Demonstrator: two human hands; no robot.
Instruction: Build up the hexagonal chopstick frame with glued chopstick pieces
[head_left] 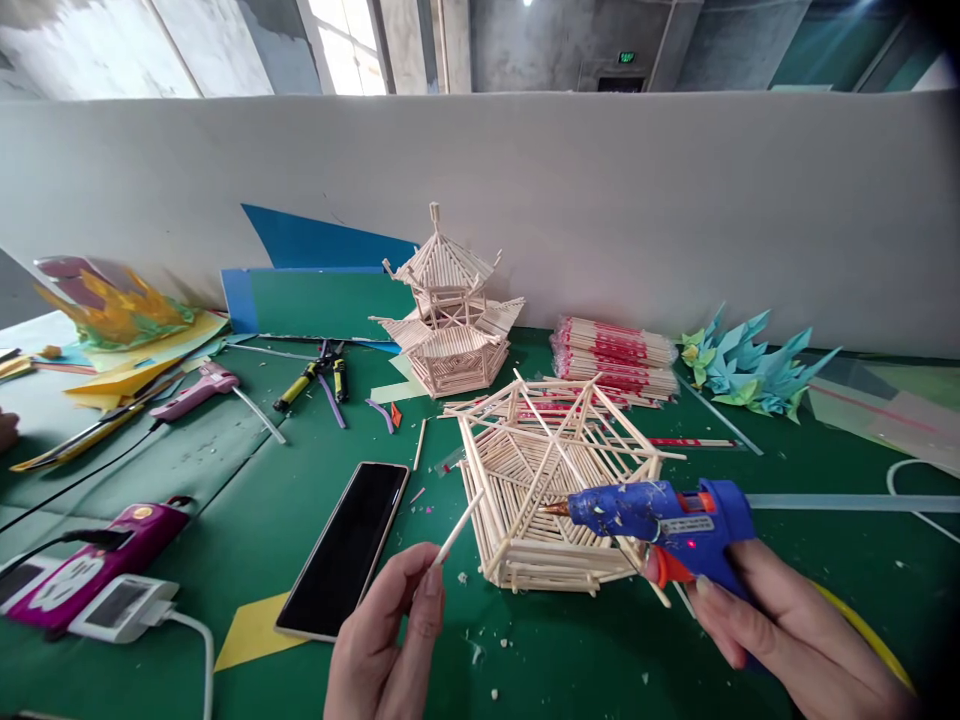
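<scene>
My left hand (386,640) pinches a short wooden stick (459,528) between thumb and fingers, its far end pointing up toward a hexagonal stick frame (551,480) lying on the green table (247,500). My right hand (780,625) grips a blue hot glue gun (664,520) with an orange trigger. The gun's nozzle points left over the frame's centre, and its red light glows. A finished two-tier stick pagoda (450,310) stands behind the frame.
A black phone (345,545) lies left of my left hand. Farther left are power banks (97,575), a pink glue gun (196,390) and pliers (315,375). Packs of chopsticks (615,355) and paper cranes (750,365) sit at the back right, by a white wall panel.
</scene>
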